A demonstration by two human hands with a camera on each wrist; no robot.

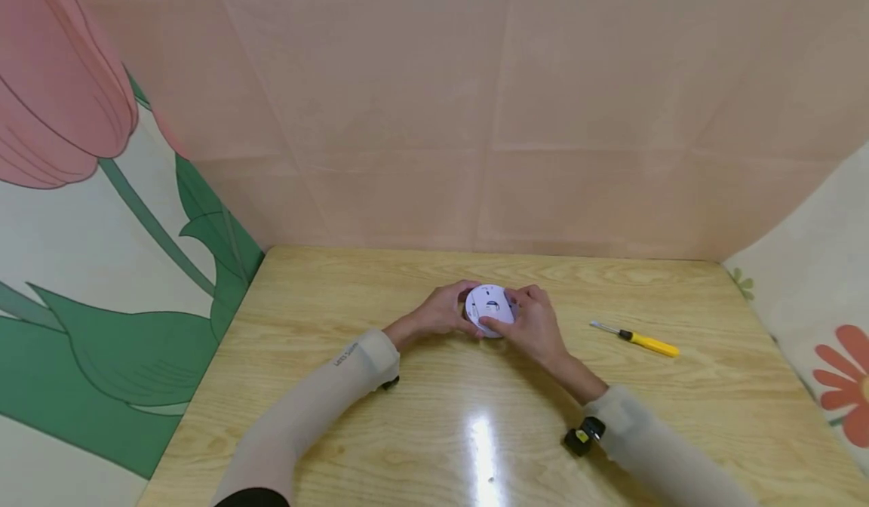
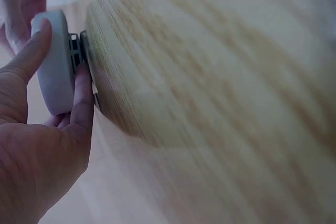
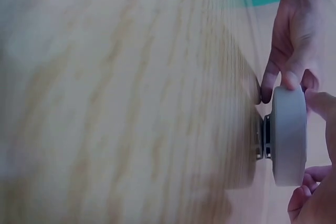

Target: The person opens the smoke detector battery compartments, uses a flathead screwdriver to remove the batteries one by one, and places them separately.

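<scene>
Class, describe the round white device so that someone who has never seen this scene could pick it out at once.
Start with the wood-grain table and look toward its far edge. There the left hand and right hand hold the round white device between them. Unlike the slim yellow-handled screwdriver lying to the right, it is a thick disc with dark markings.

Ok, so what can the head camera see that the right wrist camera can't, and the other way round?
Only the head view shows the yellow screwdriver and the marked face of the white round thing. Only the right wrist view shows the dark slotted part under it. Both show the left hand and right hand holding it, and the wooden table.
</scene>
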